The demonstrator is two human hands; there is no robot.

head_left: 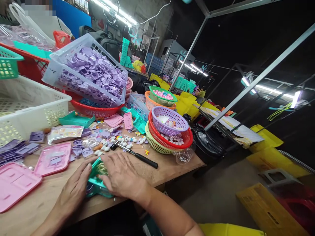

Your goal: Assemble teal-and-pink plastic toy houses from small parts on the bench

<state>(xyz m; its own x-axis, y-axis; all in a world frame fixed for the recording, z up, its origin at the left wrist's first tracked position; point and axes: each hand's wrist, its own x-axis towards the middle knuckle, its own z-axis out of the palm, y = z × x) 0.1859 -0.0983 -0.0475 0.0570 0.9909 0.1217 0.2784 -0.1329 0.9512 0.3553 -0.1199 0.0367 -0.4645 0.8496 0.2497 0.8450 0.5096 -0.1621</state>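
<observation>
Near the front edge of the table, both of my hands are around a teal plastic toy case (100, 184). My left hand (76, 185) grips its left side, thumb near the upper edge. Over the top and right side lies my right hand (123, 177), fingers bent around it. Something pale and stringy shows inside the case, partly covered by the fingers. Just beyond my right hand lies a hammer (141, 159) with a black handle. Pink plastic trays (55, 157) rest to the left of my hands.
A clear crate (52, 80) of purple parts leans over a red basket (98, 112). Stacked baskets (180, 149) stand at the right table edge. White egg-shaped pieces (126, 140) and purple pieces (80, 146) lie scattered. A white crate (46, 108) stands left.
</observation>
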